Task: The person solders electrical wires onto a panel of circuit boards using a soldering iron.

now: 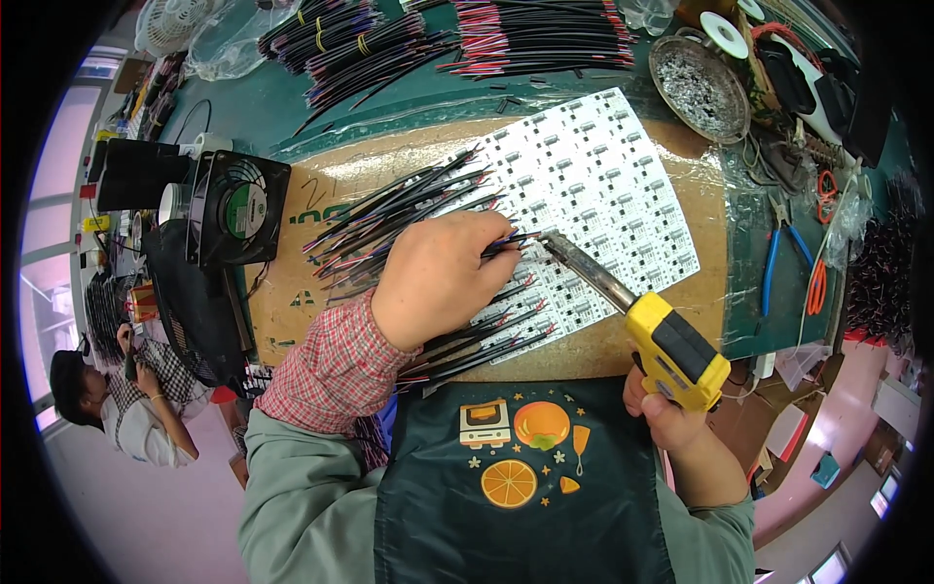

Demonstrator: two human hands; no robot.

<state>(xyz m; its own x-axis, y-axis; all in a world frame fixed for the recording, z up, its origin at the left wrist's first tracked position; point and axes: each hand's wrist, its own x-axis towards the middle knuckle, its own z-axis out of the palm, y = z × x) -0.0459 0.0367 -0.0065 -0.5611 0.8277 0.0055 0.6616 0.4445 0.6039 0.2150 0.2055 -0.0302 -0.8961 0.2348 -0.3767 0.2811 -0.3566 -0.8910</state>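
My left hand is closed in a pinch on a thin black wire, its tip held over a white circuit board sheet. My right hand grips a yellow and black soldering gun from below. The gun's metal tip comes down on the board close to the wire end in my left fingers; whether they touch is too small to tell. Several black wires with red and dark ends lie along the sheet's left side, on both sides of my left hand. My left palm and fingers hide part of them.
A brown board lies under the sheet. At left stands a black fan. Bundled wires lie at the back. A metal dish of solder scraps and blue-handled pliers are at right. Another person sits at far left.
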